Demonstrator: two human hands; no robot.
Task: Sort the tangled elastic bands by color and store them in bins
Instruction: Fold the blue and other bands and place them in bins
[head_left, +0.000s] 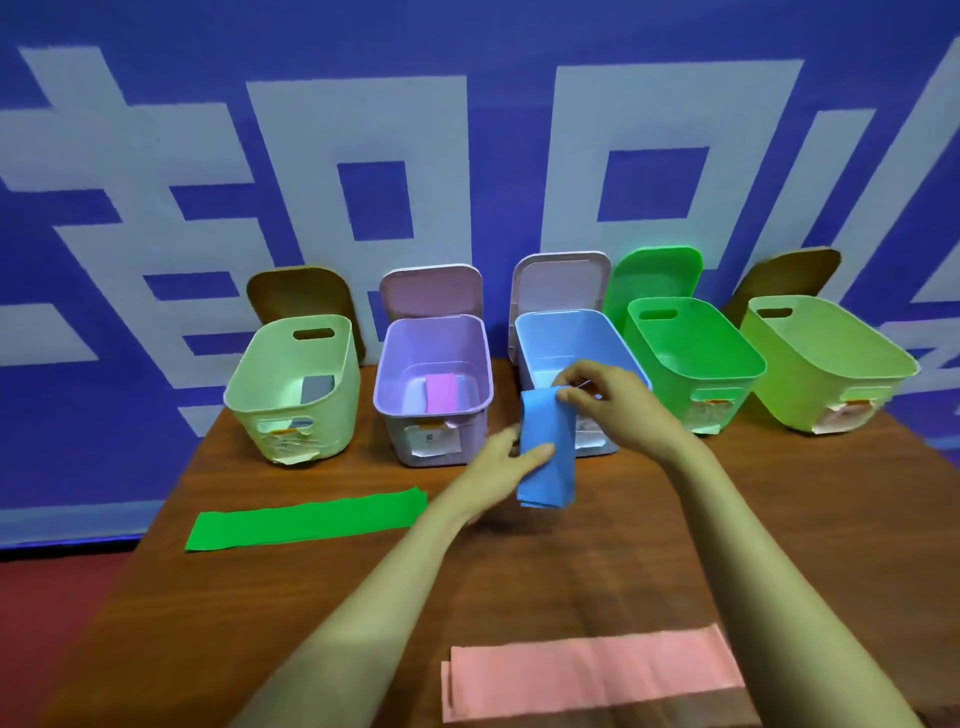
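Only the person's two arms are in view, both bare skin from the fingertips back to the near edge of the view. The left forearm (363, 597) is long and slim, widest at its near end and narrowing evenly to the wrist. The right forearm (769, 545) looks thicker, broadening strongly toward the near right corner under the wide lens. The left hand (506, 457) and the right hand (613, 400) are bare as well, with slender fingers; blur hides the nails and finer skin marks.
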